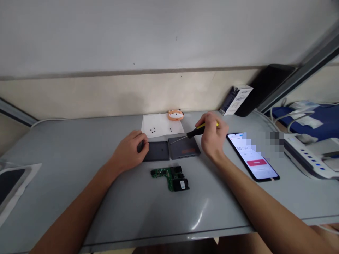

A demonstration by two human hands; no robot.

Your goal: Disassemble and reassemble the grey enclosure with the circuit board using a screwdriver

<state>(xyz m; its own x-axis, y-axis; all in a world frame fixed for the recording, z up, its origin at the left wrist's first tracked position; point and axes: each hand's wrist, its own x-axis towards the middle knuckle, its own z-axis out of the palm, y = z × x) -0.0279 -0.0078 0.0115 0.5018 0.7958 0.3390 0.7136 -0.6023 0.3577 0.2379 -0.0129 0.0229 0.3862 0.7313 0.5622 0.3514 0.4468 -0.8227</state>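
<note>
Forearms of ours reach in from the near edge of the grey table [79, 197]. Nearest to us lies a green board [171, 177], an L shape with black parts on it, flat and untouched, just in front of the two grey pieces.

Beyond it we work on those pieces. Our left hand [129, 151] rests palm down with fingers curled narrow on the left end of the dark cover [157, 151], which lies flat. Our right hand [212, 137] is closed around the handle of a screwdriver [195, 132], black with a yellow end; its thin shaft slants down and left, and the tip meets the near-left part of the grey case [184, 147]. Case and cover sit side by side, touching or nearly so; we cannot tell which.

Right of our right wrist lies a phone [254, 158], screen lit, with a red button on it. Farther right sits a white power strip [304, 155] with blue lights, cables behind it.

Behind the case a white sheet [159, 123] lies flat with small black screws [153, 130] on it in two little groups. At its far right corner stands an orange animal toy [176, 115]. Farther right a small box [237, 99] leans near the wall, beside a black object. At the far left edge lies a dark flat thing in a clear bag [13, 183].
</note>
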